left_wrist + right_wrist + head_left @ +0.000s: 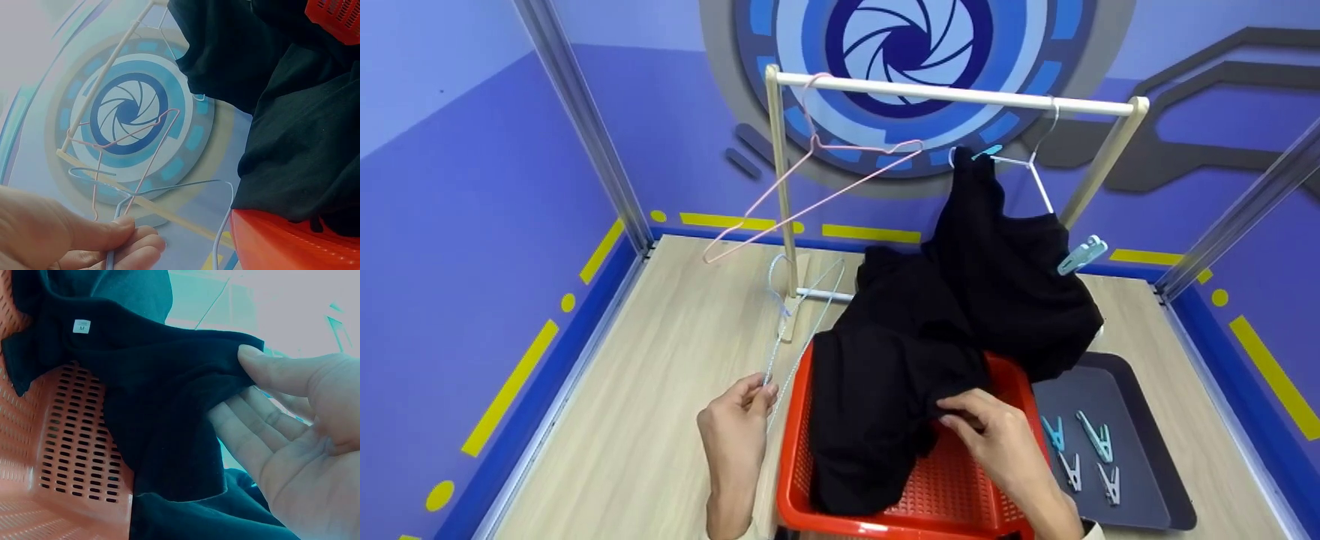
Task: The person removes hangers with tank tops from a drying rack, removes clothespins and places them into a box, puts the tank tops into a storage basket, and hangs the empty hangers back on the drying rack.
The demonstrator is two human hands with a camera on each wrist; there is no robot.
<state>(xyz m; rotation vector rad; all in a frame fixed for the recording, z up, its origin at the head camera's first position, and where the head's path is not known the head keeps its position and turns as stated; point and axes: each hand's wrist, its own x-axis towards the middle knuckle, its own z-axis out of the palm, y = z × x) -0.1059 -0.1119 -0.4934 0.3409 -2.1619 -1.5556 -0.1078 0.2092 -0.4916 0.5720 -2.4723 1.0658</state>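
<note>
A light blue clothes hanger [117, 212] is pinched between thumb and fingers of my left hand [733, 427], its hook up and away from me, left of the red basket [829, 520]. Thumb and fingers of my right hand [997, 435] pinch the edge of a black garment [877, 375] that lies partly in the basket. A small white label [81, 326] marked M shows inside it in the right wrist view. Behind, another black garment [1005, 277] hangs on a white hanger [1041, 187], with a teal clothespin [1083, 256] at its right shoulder.
A rack with a white rail [952, 91] stands at the back. From its left end hangs a pink hanger [825, 196]. Right of the basket, a dark grey tray [1147, 450] holds several clothespins [1096, 439]. Blue-purple walls [532, 247] enclose the wooden table [622, 420].
</note>
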